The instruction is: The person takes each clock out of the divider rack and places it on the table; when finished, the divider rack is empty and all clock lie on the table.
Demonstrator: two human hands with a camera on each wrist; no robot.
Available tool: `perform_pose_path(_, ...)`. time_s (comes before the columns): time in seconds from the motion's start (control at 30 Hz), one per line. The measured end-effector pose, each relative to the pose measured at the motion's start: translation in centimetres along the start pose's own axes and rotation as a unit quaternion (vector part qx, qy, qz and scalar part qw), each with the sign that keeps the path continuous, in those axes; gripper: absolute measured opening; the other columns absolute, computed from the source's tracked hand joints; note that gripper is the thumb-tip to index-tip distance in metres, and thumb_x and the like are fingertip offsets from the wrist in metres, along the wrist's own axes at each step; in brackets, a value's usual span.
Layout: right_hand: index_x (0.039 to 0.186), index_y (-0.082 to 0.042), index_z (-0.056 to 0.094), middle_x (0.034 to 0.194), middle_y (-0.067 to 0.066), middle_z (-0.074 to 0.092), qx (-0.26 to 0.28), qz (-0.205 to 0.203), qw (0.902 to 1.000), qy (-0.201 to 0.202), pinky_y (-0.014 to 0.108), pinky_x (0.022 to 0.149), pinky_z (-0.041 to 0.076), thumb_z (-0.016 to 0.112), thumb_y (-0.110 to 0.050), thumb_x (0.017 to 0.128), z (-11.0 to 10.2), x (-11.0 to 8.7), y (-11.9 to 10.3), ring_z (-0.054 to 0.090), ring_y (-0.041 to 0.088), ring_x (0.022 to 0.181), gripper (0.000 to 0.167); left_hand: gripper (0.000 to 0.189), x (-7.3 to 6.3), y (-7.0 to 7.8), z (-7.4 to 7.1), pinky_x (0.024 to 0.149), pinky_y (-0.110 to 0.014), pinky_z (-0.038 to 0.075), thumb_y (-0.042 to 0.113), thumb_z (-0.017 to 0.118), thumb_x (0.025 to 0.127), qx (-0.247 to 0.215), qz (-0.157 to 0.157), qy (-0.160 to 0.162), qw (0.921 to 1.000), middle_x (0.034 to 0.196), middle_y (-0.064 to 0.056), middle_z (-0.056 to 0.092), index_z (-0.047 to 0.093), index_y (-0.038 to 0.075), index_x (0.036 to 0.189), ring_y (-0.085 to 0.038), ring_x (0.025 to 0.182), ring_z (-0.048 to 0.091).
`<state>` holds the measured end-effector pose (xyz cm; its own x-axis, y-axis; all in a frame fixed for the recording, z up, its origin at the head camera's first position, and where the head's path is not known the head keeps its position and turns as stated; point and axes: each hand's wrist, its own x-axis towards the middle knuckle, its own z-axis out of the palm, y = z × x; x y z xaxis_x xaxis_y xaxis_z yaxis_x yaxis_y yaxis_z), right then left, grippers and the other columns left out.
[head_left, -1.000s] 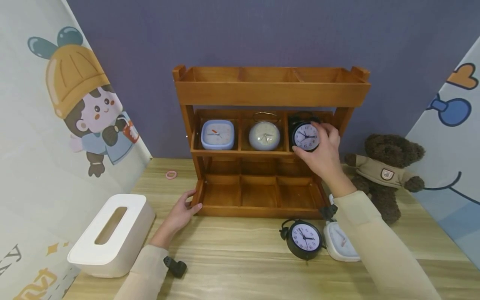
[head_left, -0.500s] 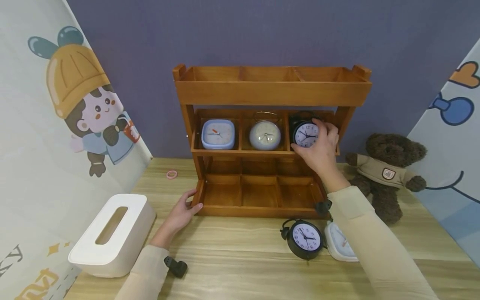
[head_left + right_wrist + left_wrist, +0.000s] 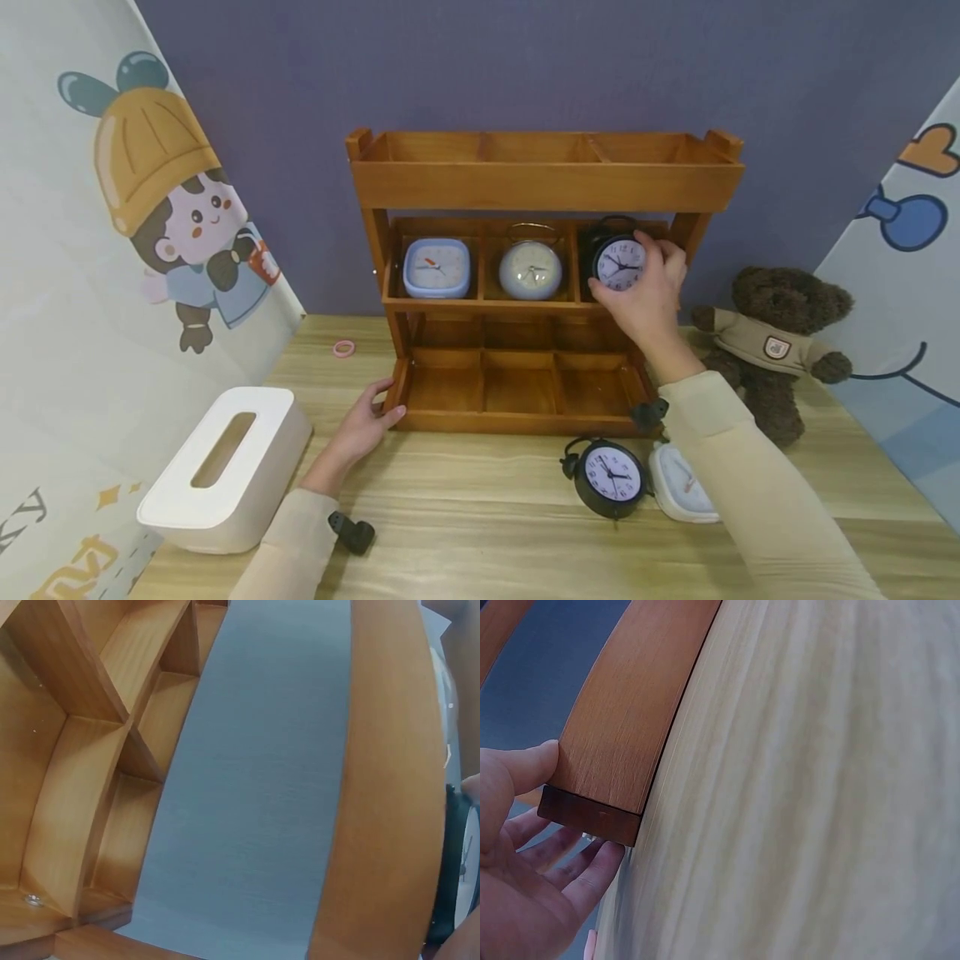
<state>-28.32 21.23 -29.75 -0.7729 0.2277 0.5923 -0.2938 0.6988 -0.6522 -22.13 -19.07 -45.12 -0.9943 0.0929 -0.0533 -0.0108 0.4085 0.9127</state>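
My right hand point(image 3: 651, 287) pinches a round black alarm clock point(image 3: 617, 260) by its rim, thumb low on the left and fingers at the upper right. The clock is in the right compartment of the middle tier of a brown wooden shelf point(image 3: 547, 188). At the right edge of the right wrist view, part of the clock point(image 3: 452, 862) shows between thumb and finger. My left hand point(image 3: 369, 425) holds the shelf's lower left corner. In the left wrist view its thumb lies on the front board point(image 3: 626, 720) and its fingers are against the end.
A blue square clock point(image 3: 437, 268) and a round pale clock point(image 3: 530, 272) fill the other middle compartments. On the table lie another black alarm clock point(image 3: 611, 479) and a white clock point(image 3: 682, 486), partly behind my right sleeve. Around are a tissue box point(image 3: 262, 475), pink ring point(image 3: 343, 348) and teddy bear point(image 3: 776, 333).
My right hand has shifted the black alarm clock slightly right and up within its compartment. The left hand stays on the shelf corner.
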Motion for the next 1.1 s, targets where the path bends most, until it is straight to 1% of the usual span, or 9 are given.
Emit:
perform_pose_path(0.1, 0.144, -0.012, 0.045, 0.139, 0.02, 0.027, 0.005, -0.014, 0.9999, 0.005, 0.053, 0.098, 0.032, 0.083, -0.024, 0.074, -0.2, 0.0, -0.1, 0.022, 0.033, 0.129, 0.081, 0.061, 0.1, -0.1, -0.1, 0.098, -0.057, 0.04, 0.013, 0.06, 0.098, 0.0, 0.0, -0.003, 1.0, 0.148, -0.032, 0.029, 0.029, 0.003, 0.15, -0.048, 0.131, 0.035)
perform_pose_path(0.17, 0.144, -0.011, 0.045, 0.139, 0.02, 0.027, 0.01, -0.02, 0.9997, 0.005, 0.052, 0.099, 0.031, 0.084, -0.024, 0.073, -0.4, 0.0, -0.2, 0.022, 0.033, 0.128, 0.081, 0.062, 0.1, -0.1, -0.1, 0.098, -0.057, 0.04, 0.014, 0.06, 0.098, 0.0, -0.002, -0.005, 1.0, 0.149, -0.031, 0.028, 0.029, 0.004, 0.15, -0.047, 0.132, 0.035)
perform_pose_path(0.4, 0.146, -0.014, 0.043, 0.14, 0.017, 0.025, 0.027, -0.012, 0.9995, -0.006, 0.052, 0.098, 0.032, 0.083, -0.026, 0.075, -1.0, -0.7, -1.1, 0.022, 0.031, 0.128, 0.083, 0.062, 0.1, -0.1, 0.0, 0.097, -0.057, 0.041, 0.016, 0.06, 0.098, -0.002, -0.003, -0.006, 1.0, 0.148, -0.031, 0.029, 0.028, 0.004, 0.151, -0.047, 0.131, 0.035)
perform_pose_path(0.6, 0.146, -0.014, 0.044, 0.138, 0.017, 0.027, 0.04, -0.018, 0.9989, -0.014, 0.053, 0.098, 0.032, 0.085, -0.023, 0.074, -1.7, -1.7, -2.0, 0.024, 0.031, 0.127, 0.084, 0.062, 0.2, -0.1, 0.1, 0.097, -0.056, 0.041, 0.015, 0.061, 0.098, -0.002, -0.002, -0.001, 1.0, 0.148, -0.031, 0.031, 0.03, 0.005, 0.15, -0.046, 0.13, 0.037)
perform_pose_path(0.77, 0.146, -0.014, 0.045, 0.138, 0.018, 0.027, 0.049, -0.03, 0.9975, -0.041, 0.055, 0.096, 0.034, 0.085, -0.021, 0.073, -2.3, -3.0, -2.6, 0.027, 0.033, 0.124, 0.083, 0.061, 0.2, -0.2, 0.1, 0.097, -0.056, 0.041, 0.013, 0.061, 0.098, -0.001, 0.001, 0.001, 1.0, 0.147, -0.032, 0.031, 0.03, 0.003, 0.15, -0.047, 0.13, 0.037)
perform_pose_path(0.87, 0.145, -0.012, 0.045, 0.137, 0.019, 0.028, 0.056, -0.045, 0.9957, -0.057, 0.056, 0.093, 0.034, 0.085, -0.018, 0.073, -2.6, -4.0, -2.8, 0.029, 0.034, 0.122, 0.083, 0.061, 0.2, -0.2, 0.1, 0.097, -0.056, 0.041, 0.012, 0.061, 0.098, -0.003, 0.003, 0.002, 1.0, 0.146, -0.032, 0.032, 0.031, 0.002, 0.149, -0.047, 0.129, 0.038)
perform_pose_path(1.0, 0.143, -0.008, 0.047, 0.136, 0.021, 0.03, 0.064, -0.071, 0.992, -0.083, 0.057, 0.091, 0.034, 0.085, -0.014, 0.072, -2.8, -5.4, -3.0, 0.03, 0.036, 0.121, 0.082, 0.061, 0.2, -0.1, 0.0, 0.097, -0.056, 0.041, 0.011, 0.06, 0.098, -0.006, 0.003, 0.0, 1.0, 0.146, -0.033, 0.031, 0.03, 0.002, 0.15, -0.047, 0.13, 0.037)
perform_pose_path(1.1, 0.142, -0.007, 0.048, 0.134, 0.021, 0.032, 0.072, -0.081, 0.9883, -0.108, 0.058, 0.091, 0.034, 0.086, -0.013, 0.07, -2.8, -6.5, -3.1, 0.032, 0.036, 0.12, 0.081, 0.061, 0.1, -0.1, 0.0, 0.097, -0.056, 0.041, 0.011, 0.06, 0.098, -0.011, 0.001, -0.001, 0.9999, 0.147, -0.032, 0.03, 0.029, 0.002, 0.15, -0.047, 0.13, 0.036)
